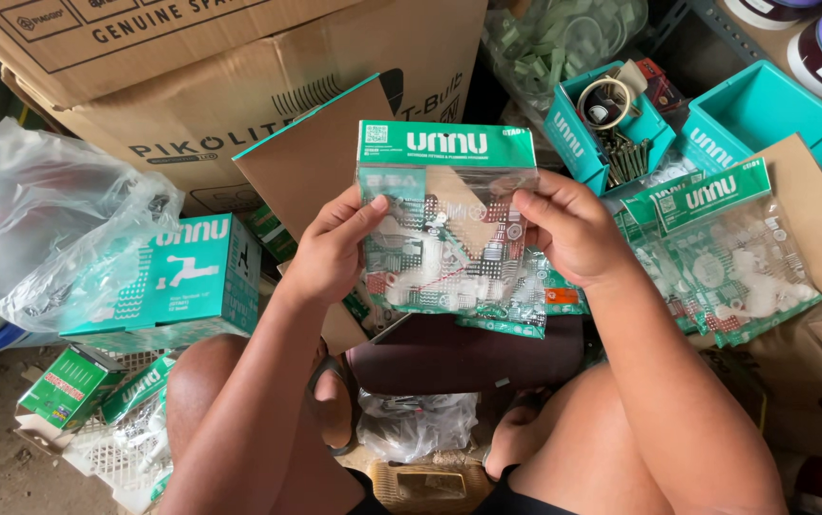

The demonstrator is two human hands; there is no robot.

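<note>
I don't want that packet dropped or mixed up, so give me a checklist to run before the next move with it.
1. Left hand grips the clear packet by its left edge: ok.
2. Right hand grips its right edge: ok.
3. Packet's green header card upright, facing the camera: ok.
4. Packet sealed: cannot tell.
5. Matching packets stacked at right, apart from the held one: ok.
6. Teal bin at upper right looks empty: ok.
</note>
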